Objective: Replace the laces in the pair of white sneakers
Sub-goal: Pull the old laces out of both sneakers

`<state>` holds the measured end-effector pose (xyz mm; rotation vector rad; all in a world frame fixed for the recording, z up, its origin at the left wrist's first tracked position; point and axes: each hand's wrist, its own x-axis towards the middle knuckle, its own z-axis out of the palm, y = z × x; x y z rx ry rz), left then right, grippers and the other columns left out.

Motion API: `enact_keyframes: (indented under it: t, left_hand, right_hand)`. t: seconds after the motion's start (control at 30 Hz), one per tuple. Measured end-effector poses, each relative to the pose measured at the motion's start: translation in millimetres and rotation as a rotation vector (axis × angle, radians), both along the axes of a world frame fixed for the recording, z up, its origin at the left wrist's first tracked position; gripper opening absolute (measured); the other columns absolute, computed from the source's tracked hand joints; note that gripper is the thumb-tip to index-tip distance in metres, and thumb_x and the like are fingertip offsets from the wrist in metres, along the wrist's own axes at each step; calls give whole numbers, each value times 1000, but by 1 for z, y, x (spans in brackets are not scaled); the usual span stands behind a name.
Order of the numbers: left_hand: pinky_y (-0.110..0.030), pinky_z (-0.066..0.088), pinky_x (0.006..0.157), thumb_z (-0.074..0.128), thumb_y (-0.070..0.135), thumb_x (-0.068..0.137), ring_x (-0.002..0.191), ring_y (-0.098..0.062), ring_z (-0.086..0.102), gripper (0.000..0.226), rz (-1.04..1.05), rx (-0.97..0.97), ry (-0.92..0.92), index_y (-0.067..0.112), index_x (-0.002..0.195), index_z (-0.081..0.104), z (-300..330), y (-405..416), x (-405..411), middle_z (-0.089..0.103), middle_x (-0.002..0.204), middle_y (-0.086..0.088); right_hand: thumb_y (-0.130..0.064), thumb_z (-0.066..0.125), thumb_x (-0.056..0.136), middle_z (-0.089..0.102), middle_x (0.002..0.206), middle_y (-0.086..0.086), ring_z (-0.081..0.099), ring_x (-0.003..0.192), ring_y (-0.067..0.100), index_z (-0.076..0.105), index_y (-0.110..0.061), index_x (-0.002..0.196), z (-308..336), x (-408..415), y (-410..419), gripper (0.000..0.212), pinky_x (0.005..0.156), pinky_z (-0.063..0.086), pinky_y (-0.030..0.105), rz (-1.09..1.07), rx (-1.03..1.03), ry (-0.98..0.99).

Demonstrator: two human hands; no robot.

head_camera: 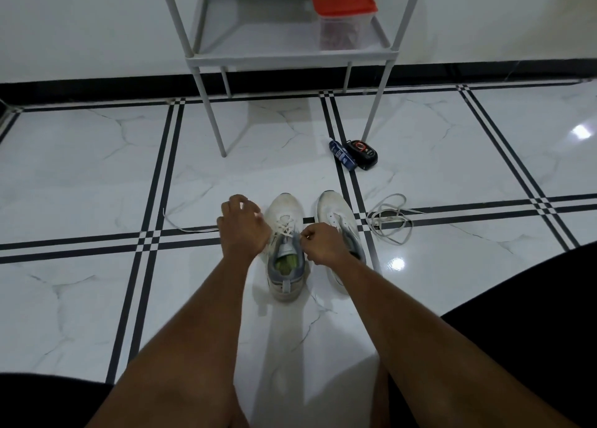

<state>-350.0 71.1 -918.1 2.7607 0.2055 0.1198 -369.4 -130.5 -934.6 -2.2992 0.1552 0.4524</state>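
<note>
Two white mesh sneakers stand side by side, toes pointing away, on the glossy white marble-look floor (pixel 97 156) with its black double stripes. On the left sneaker (pixel 286 246), a white lace (pixel 286 225) is crossed through the lower eyelets, and a green insole shows inside. The left hand (pixel 244 225) is curled at that shoe's left side, seemingly pulling a lace end (pixel 184 225) that trails leftward across the floor; the right hand (pixel 321 242) pinches the lace at the shoe's upper right eyelets. The right sneaker (pixel 336 214) has no lace visible. Just right of it lies a loose tangled white lace (pixel 389 221). Farther off, beside a leg of the grey metal shelf rack (pixel 290 57), rest a blue packet (pixel 343 154) and a black-and-red packet (pixel 362 151). A clear box with a red lid (pixel 342 7) sits on the rack's shelf.
</note>
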Motion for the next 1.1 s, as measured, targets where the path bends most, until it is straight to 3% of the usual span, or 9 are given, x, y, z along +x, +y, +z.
enact_keyframes:
  t: [0.27, 0.43, 0.53, 0.63, 0.77, 0.83, 0.93, 1.0, 1.1]
  left_hand:
    - [-44, 39, 97, 62, 29, 94, 127, -25, 47, 23, -460, 288, 18, 18, 107, 78, -12, -33, -14, 54, 140, -1]
    - [-50, 54, 85, 60, 22, 96, 113, -32, 54, 16, 352, -339, -206, 13, 97, 74, 10, -20, 2, 58, 125, -5]
    - [-55, 52, 97, 62, 31, 100, 130, -34, 45, 39, 586, -298, -35, 7, 130, 61, 16, 6, 11, 43, 146, -10]
    - [-51, 53, 96, 69, 50, 92, 125, -33, 51, 61, 415, -291, -46, 10, 135, 54, 2, 7, -8, 50, 137, -13]
    - [-31, 52, 73, 76, 53, 85, 86, -16, 66, 37, -78, -417, 173, 22, 101, 67, -19, -9, -36, 69, 94, 4]
    - [-29, 49, 72, 75, 37, 92, 85, -22, 71, 22, -68, -447, 145, 16, 97, 72, -23, -13, -37, 74, 87, -1]
    - [-26, 46, 78, 71, 30, 94, 93, -21, 70, 15, 79, -503, 181, 17, 95, 79, -21, -14, -34, 78, 94, -1]
    - [-28, 51, 85, 72, 31, 93, 98, -19, 70, 15, 130, -550, 238, 20, 95, 82, -23, -12, -32, 79, 98, 2]
    - [-36, 56, 92, 72, 32, 92, 98, -20, 72, 14, 160, -586, 267, 24, 92, 83, -29, -10, -31, 80, 97, 4]
  right_hand:
    - [-31, 68, 98, 75, 80, -2, 72, 77, 21, 79, -18, 86, 4, 0, 2, 21, 77, 63, 41, 38, -65, -23]
    - [-32, 65, 100, 76, 88, 2, 71, 86, 22, 80, -14, 89, 3, 2, 0, 26, 78, 58, 34, 30, -117, -22]
    - [-36, 64, 100, 74, 87, -1, 70, 85, 20, 78, -16, 90, 0, 1, 0, 27, 77, 56, 33, 22, -100, -16]
    - [-35, 64, 99, 72, 84, -4, 71, 86, 21, 76, -19, 88, -2, 1, 1, 24, 79, 59, 35, 27, -79, -22]
    - [-28, 68, 95, 73, 78, -2, 73, 77, 22, 73, -21, 78, -6, 1, 0, 20, 75, 65, 46, -8, -42, -12]
    - [-26, 67, 96, 76, 90, 0, 75, 84, 24, 76, -20, 92, -6, 0, 1, 12, 80, 65, 51, -30, -14, -12]
    - [-25, 64, 98, 66, 132, 5, 70, 108, 28, 61, -29, 141, -2, -1, 6, 43, 92, 60, 45, 84, -91, -69]
    - [-19, 66, 93, 48, 144, 3, 65, 115, 27, 54, -37, 148, 0, 0, 15, 60, 87, 57, 41, 253, -233, -98]
    - [-31, 63, 95, 43, 146, 1, 55, 127, 27, 61, -35, 142, -1, 1, 26, 47, 91, 55, 43, 340, -336, -180]
